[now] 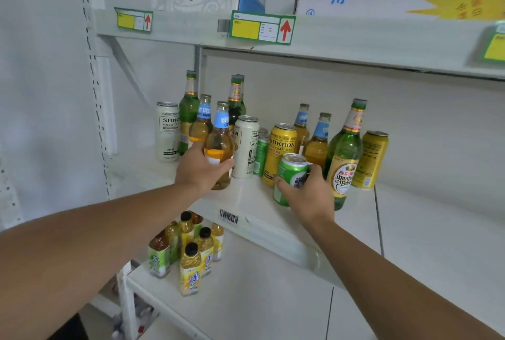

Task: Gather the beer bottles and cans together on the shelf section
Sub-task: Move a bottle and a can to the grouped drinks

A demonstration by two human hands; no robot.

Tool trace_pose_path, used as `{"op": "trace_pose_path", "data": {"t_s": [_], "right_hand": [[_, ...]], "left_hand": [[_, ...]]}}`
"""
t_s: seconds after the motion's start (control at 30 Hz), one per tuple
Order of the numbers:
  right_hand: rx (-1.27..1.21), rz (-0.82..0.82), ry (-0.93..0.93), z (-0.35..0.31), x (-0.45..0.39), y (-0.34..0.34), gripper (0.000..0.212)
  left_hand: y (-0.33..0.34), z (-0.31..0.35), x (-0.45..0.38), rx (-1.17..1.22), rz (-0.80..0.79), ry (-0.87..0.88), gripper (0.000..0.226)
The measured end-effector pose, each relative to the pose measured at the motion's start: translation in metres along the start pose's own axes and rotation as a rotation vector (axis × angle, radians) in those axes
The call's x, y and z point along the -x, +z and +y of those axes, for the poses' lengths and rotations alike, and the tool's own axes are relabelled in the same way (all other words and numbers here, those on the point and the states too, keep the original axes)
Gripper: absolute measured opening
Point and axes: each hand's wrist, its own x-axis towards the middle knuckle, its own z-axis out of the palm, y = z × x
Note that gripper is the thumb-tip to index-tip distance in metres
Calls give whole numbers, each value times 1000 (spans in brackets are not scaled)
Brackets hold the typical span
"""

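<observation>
Small green cans (261,155) mostly hidden behind the yellow Sidkron can (280,152). White metal shelf (273,219), beer crowded toward its left end. Left hand (200,169) wrapped round a clear amber beer bottle (220,145); right hand (308,195) gripping a green beer can (291,175) near the front edge.

A white shelf (273,203) carried upright beer bottles (345,154) and cans (281,152) bunched toward its left end, a barcode sticker (229,216) on its front edge. The lower shelf (246,298) bore tea bottles (190,268).
</observation>
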Motion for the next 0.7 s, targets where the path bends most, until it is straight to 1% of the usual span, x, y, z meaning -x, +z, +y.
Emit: {"op": "trace_pose_path", "data": {"t_s": [0.1, 0.2, 0.3, 0.43, 0.53, 0.7], "right_hand": [[-12, -2, -15, 0, 5, -6, 58], [-20, 22, -34, -4, 10, -14, 59], [-29, 24, -69, -8, 14, -23, 64], [-28, 6, -106, -5, 19, -37, 62], [-25, -18, -99, 0, 25, -57, 62], [-1, -14, -52, 9, 47, -110, 62]], "left_hand": [[-9, 4, 16, -9, -21, 37, 44], [-16, 16, 36, -42, -10, 43, 35], [-20, 31, 55, -69, 6, 60, 28], [-25, 49, 81, -74, 0, 77, 34], [-27, 62, 101, -81, -30, 94, 35], [-22, 80, 129, -71, -150, 158, 41]]}}
